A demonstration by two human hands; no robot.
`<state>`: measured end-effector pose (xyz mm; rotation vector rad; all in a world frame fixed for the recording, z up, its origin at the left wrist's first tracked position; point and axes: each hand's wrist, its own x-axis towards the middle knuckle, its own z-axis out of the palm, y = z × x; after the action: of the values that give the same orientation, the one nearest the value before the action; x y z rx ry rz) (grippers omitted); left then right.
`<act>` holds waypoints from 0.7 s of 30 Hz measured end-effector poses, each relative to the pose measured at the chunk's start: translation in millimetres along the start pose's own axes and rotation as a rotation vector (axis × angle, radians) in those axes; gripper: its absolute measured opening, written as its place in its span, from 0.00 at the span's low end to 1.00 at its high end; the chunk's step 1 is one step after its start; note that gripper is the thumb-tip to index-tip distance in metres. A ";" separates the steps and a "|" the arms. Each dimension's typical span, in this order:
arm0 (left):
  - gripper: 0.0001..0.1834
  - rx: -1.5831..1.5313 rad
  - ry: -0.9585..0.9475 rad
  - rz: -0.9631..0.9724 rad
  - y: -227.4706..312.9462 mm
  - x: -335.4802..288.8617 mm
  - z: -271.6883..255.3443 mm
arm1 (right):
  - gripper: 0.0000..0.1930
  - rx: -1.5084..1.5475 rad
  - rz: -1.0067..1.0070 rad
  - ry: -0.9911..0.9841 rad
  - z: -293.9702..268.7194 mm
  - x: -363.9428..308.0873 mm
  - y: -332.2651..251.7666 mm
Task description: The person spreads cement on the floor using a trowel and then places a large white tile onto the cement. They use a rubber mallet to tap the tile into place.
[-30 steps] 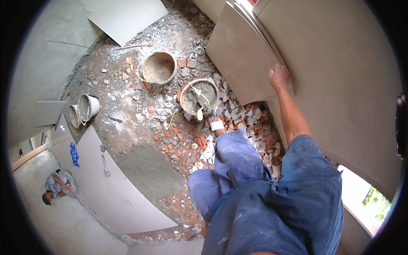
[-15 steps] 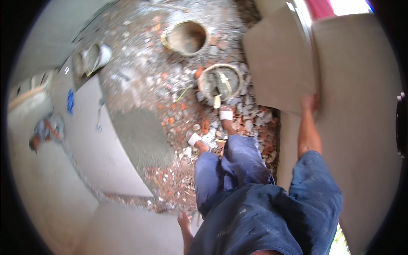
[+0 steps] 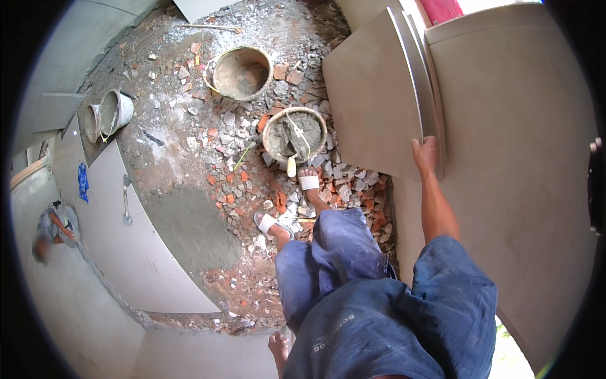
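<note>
Fingers of the right hand (image 3: 426, 155) grip the front board (image 3: 374, 101), leaning on the right, maybe so it won't slip. I can't tell if the near left hand (image 3: 278, 345) is closed.

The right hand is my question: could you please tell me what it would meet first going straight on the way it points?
The right hand would likely meet the stacked grey boards first; it appears to touch their edge, though depth is unclear.
</note>
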<state>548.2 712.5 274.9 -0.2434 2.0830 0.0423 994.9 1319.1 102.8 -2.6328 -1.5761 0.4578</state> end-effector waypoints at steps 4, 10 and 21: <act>0.27 -0.108 0.019 -0.031 -2.0 1.9 -2.0 | 0.29 0.067 -0.089 -0.101 12.7 34.7 -28.8; 0.26 -0.174 0.070 -0.063 -22.1 3.6 -6.1 | 0.25 -0.006 -0.229 -0.241 31.4 75.9 -55.1; 0.29 0.001 0.103 0.035 -69.0 -39.2 13.0 | 0.23 0.056 -0.325 -0.192 10.2 22.3 -77.5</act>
<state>591.4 652.7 307.0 -0.2126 2.1901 0.0503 935.6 1374.7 102.1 -2.2877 -1.9673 0.7354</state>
